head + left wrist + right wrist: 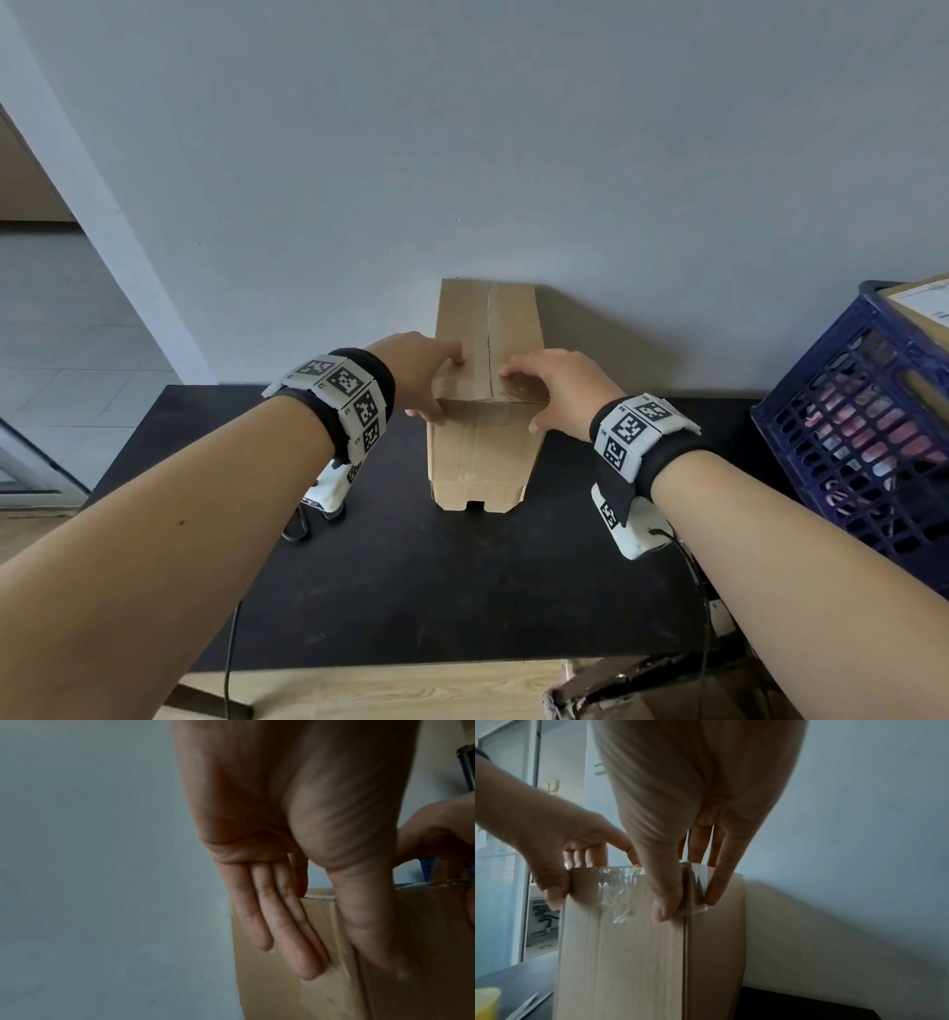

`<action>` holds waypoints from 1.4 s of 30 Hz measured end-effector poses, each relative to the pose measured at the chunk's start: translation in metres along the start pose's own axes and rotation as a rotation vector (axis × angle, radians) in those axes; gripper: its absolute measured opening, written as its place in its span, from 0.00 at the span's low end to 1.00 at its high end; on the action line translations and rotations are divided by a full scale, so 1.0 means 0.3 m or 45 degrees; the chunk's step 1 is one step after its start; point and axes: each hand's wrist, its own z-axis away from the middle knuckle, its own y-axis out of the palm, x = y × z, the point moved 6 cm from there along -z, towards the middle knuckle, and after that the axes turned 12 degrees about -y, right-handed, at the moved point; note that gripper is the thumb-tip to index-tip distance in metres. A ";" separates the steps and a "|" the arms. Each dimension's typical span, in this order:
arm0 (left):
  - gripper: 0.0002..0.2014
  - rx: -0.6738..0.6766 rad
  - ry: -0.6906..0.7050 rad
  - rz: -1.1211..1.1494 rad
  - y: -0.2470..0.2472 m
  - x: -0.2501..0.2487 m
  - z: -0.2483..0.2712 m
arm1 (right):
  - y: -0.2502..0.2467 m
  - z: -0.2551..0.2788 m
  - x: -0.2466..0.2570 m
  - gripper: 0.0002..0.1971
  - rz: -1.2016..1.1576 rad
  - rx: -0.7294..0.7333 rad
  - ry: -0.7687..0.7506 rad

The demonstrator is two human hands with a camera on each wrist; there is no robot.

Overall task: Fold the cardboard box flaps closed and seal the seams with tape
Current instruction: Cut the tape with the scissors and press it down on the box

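Cardboard box [485, 411] upright at the centre of the head view, standing on the black table [411, 591], back against the grey wall [462, 128]. Top flaps folded down, meeting along a seam [489, 339] running up the middle of the top face. Clear tape [493, 390] laid across the near edge of the top, wrinkled and glossy in the right wrist view [618, 888], lapping over onto the front face.

Left hand [421, 372] on the left side of the box top, fingers laid out straight, flat against the left wall in the left wrist view [282, 923], thumb down on the front corner; pressing, not clasping. Right hand [552, 385] on the right side of the top, fingers straight and spread, fingertips [713, 894] down on the tape end at the right corner, thumb pressing the front face just beside the vertical crease. Neither hand curled round anything.

Blue plastic crate [847, 426] at the right edge of the head view, on the table, well apart from the box, with pinkish contents behind the mesh. Something yellow [486, 1004] in the lower left corner of the right wrist view, too cropped to identify.
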 end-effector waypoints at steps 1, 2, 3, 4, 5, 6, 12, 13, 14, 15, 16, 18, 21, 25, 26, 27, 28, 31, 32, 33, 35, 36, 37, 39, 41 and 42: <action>0.39 0.022 -0.002 -0.008 -0.001 0.000 0.001 | 0.000 0.001 -0.001 0.39 -0.005 0.034 0.004; 0.41 0.049 -0.003 -0.018 -0.003 -0.001 0.001 | -0.001 0.002 -0.002 0.40 -0.006 0.079 0.006; 0.43 0.073 -0.006 -0.032 -0.005 -0.001 0.001 | -0.003 0.003 -0.003 0.40 -0.003 0.123 0.007; 0.44 0.088 -0.012 -0.045 -0.007 0.000 0.001 | -0.007 0.001 -0.003 0.40 -0.004 0.154 0.007; 0.44 0.091 -0.017 -0.051 -0.009 0.001 0.001 | -0.011 -0.001 -0.003 0.40 -0.004 0.169 0.004; 0.43 0.083 -0.017 -0.050 -0.009 0.003 0.000 | -0.015 -0.004 -0.001 0.39 -0.001 0.167 -0.003; 0.40 0.024 -0.004 -0.012 0.003 0.015 -0.005 | 0.007 -0.002 0.012 0.37 0.054 0.022 -0.097; 0.40 0.024 -0.003 -0.006 0.002 0.015 -0.005 | 0.013 -0.003 0.012 0.36 0.049 0.010 -0.112; 0.40 0.024 0.000 -0.001 0.002 0.015 -0.005 | 0.015 -0.005 0.010 0.36 0.044 0.009 -0.117; 0.40 0.022 0.004 0.002 0.000 0.013 -0.006 | 0.014 -0.007 0.008 0.36 0.045 0.018 -0.114; 0.39 0.020 0.009 0.004 0.000 0.012 -0.008 | 0.011 -0.011 0.006 0.36 0.051 0.032 -0.106; 0.39 0.016 0.017 0.009 0.000 0.012 -0.011 | 0.004 -0.017 0.002 0.36 0.074 0.050 -0.094; 0.37 0.012 0.023 0.032 -0.001 0.016 -0.013 | 0.001 -0.018 0.007 0.36 0.104 0.027 -0.089; 0.36 0.012 0.021 0.034 -0.003 0.013 -0.020 | 0.010 -0.014 0.013 0.34 0.127 -0.034 -0.066; 0.36 0.012 0.020 0.034 -0.003 0.012 -0.022 | 0.011 -0.015 0.012 0.34 0.130 -0.041 -0.060; 0.37 0.014 0.020 0.035 -0.002 0.013 -0.024 | 0.011 -0.017 0.009 0.34 0.132 -0.039 -0.050; 0.37 0.014 0.020 0.038 -0.001 0.013 -0.026 | 0.013 -0.019 0.005 0.34 0.135 -0.030 -0.035; 0.37 0.009 0.019 0.050 0.000 0.017 -0.027 | 0.020 -0.026 -0.003 0.36 0.127 -0.004 0.010; 0.37 0.008 0.019 0.055 0.001 0.018 -0.028 | 0.020 -0.027 -0.003 0.36 0.113 -0.014 0.025; 0.37 0.008 0.020 0.058 0.002 0.018 -0.028 | 0.019 -0.028 -0.002 0.36 0.100 -0.028 0.036; 0.37 0.013 0.021 0.062 0.004 0.020 -0.028 | 0.014 -0.030 0.003 0.35 0.091 -0.035 0.032; 0.37 0.013 0.021 0.064 0.004 0.019 -0.028 | 0.012 -0.031 0.008 0.35 0.101 -0.021 0.018; 0.37 0.011 0.020 0.063 0.003 0.019 -0.029 | 0.010 -0.031 0.013 0.34 0.122 0.002 -0.004; 0.38 0.014 0.017 0.058 0.004 0.020 -0.027 | 0.011 -0.036 0.022 0.34 0.165 0.042 -0.051; 0.40 0.035 0.014 0.062 0.011 0.021 -0.023 | 0.015 -0.041 0.028 0.35 0.173 0.065 -0.065; 0.41 0.046 0.015 0.074 0.016 0.022 -0.021 | 0.017 -0.044 0.030 0.36 0.180 0.078 -0.067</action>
